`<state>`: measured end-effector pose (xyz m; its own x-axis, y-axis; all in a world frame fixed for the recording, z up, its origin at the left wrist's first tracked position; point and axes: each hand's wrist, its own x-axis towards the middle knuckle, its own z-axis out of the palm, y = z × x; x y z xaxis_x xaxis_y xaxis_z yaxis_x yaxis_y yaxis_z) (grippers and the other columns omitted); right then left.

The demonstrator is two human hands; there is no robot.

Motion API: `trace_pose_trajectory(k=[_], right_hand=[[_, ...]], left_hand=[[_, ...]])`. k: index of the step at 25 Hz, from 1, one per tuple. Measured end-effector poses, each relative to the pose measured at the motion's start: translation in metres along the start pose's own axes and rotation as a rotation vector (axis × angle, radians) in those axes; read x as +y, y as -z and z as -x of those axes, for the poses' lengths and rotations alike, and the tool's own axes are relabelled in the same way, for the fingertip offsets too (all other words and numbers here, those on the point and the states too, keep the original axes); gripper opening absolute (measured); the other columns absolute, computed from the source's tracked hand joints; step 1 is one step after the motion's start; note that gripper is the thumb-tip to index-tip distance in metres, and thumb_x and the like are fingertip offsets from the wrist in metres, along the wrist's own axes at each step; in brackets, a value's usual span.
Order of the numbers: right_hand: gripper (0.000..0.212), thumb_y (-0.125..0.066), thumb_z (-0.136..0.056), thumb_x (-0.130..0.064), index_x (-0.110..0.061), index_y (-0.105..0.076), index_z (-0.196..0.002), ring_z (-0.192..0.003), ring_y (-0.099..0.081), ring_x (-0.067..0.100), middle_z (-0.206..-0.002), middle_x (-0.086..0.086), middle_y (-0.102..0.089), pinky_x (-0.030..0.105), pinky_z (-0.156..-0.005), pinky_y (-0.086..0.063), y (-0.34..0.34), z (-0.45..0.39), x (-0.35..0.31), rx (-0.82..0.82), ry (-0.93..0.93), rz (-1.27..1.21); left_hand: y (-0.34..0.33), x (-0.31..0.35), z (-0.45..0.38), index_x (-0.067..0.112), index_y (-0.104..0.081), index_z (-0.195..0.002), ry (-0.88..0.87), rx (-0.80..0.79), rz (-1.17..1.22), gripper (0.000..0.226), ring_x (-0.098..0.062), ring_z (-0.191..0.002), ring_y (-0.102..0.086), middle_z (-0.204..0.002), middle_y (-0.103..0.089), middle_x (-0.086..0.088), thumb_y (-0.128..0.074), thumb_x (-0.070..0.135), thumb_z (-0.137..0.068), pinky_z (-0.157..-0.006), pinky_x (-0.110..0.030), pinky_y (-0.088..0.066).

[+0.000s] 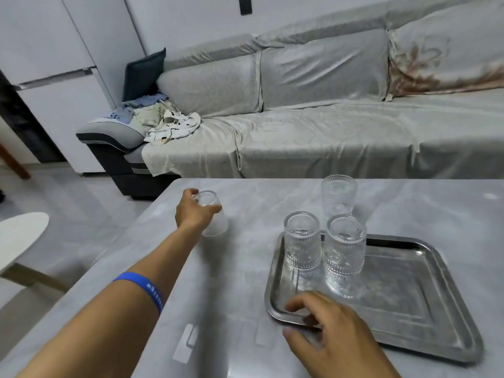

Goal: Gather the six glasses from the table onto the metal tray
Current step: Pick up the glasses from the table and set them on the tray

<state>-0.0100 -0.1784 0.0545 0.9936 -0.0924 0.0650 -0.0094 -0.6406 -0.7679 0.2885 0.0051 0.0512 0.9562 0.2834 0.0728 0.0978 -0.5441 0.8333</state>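
A metal tray (403, 304) lies on the right of the grey table. Two clear ribbed glasses stand upside down on its far left corner: one (302, 245) on the left, another (345, 249) beside it. A third ribbed glass (339, 195) stands on the table just behind the tray. My left hand (195, 211) reaches far out and grips a smooth upside-down glass (214, 216) on the table's left part. My right hand (327, 331) rests over the tray's near left corner, fingers spread, holding no glass.
The grey marble-look table (245, 268) has its left edge close to my left arm. A covered sofa (327, 132) with a pile of clothes (163, 121) stands behind it. A white round stool (19, 236) is on the left floor.
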Motion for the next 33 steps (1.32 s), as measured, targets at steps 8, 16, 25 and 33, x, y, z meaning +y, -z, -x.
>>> trace_pose_trajectory(k=[8,16,25,33], right_hand=[[0.081,-0.076,-0.068,-0.046,-0.056,-0.029,-0.133,-0.119,-0.046,-0.010,-0.134,-0.036,-0.044,0.017,-0.093,-0.042,0.034,0.002,-0.005,0.327,0.085,-0.136],[0.086,-0.081,-0.051,-0.054,-0.038,-0.047,-0.128,-0.111,-0.049,0.013,-0.107,-0.013,-0.055,0.032,-0.089,-0.048,0.076,0.007,0.028,0.732,-0.073,-0.013],[0.080,-0.088,-0.054,-0.036,-0.030,-0.047,-0.123,-0.105,-0.061,0.018,-0.118,-0.005,-0.062,0.043,-0.092,-0.052,0.088,-0.044,0.113,0.750,-0.325,-0.176],[0.089,-0.086,-0.064,-0.036,-0.034,-0.037,-0.138,-0.121,-0.054,0.019,-0.134,-0.002,-0.057,0.037,-0.099,-0.047,0.068,-0.058,0.127,0.589,-0.323,-0.126]], left_hand=[[0.053,0.075,0.189,0.052,-0.052,-0.116,-0.507,-0.360,0.396,0.082,-0.002,-0.098,-0.066,-0.109,-0.066,0.019,-0.092,0.037,-0.047,-0.071,-0.016,-0.056],[0.021,0.085,0.248,0.037,-0.051,-0.133,-0.632,-0.678,0.394,0.071,0.000,-0.118,-0.059,-0.126,-0.064,0.017,-0.082,0.032,-0.069,-0.097,-0.019,-0.048],[-0.021,-0.010,0.187,0.018,-0.072,-0.100,-0.123,-0.454,-0.202,0.022,-0.031,-0.091,-0.065,-0.081,-0.068,0.004,-0.061,0.026,-0.083,-0.081,-0.040,-0.052],[-0.027,-0.016,0.185,0.021,-0.071,-0.080,-0.161,-0.498,-0.173,0.015,-0.032,-0.079,-0.067,-0.072,-0.071,-0.001,-0.058,0.027,-0.083,-0.079,-0.047,-0.055]])
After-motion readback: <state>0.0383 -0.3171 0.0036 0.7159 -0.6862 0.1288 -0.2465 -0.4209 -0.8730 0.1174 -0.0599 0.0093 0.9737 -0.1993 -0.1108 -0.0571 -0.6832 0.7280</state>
